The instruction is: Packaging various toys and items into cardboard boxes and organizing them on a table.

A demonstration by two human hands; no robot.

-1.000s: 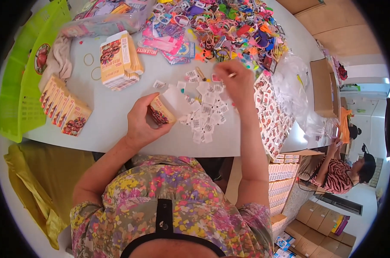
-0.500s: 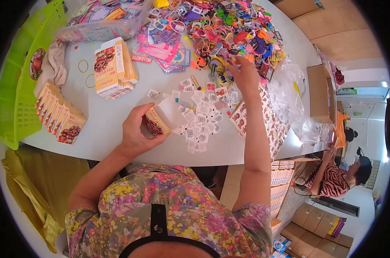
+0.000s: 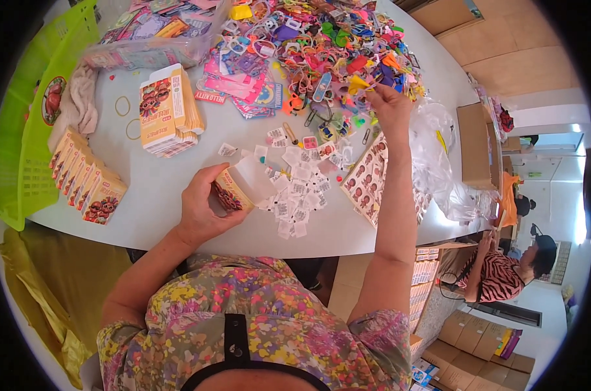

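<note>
My left hand (image 3: 203, 203) is wrapped around a small yellow-orange cardboard box (image 3: 235, 186) with its white flap open toward the right. Over the right edge of a big heap of colourful plastic trinkets (image 3: 295, 49), my right hand (image 3: 393, 109) pinches a yellow plastic trinket (image 3: 358, 84); its exact kind is unclear. Between the hands lie many small white printed packets (image 3: 300, 189) in a loose pile. Beside them are a safety-pin-shaped piece (image 3: 290, 133) and a small pink-and-white item (image 3: 310, 142).
Flat boxes (image 3: 171, 114) are stacked at left, with filled boxes (image 3: 90, 179) in a row by a green basket (image 3: 28, 130). Cards fill a clear bin (image 3: 152, 52). Sticker sheets (image 3: 367, 179) and clear plastic bags (image 3: 439, 150) lie right. Another person (image 3: 504, 267) sits beyond.
My right hand has moved up and right and now pinches the yellow trinket. The sticker sheet shows more fully beside my forearm. My left hand still holds the box in nearly the same place.
</note>
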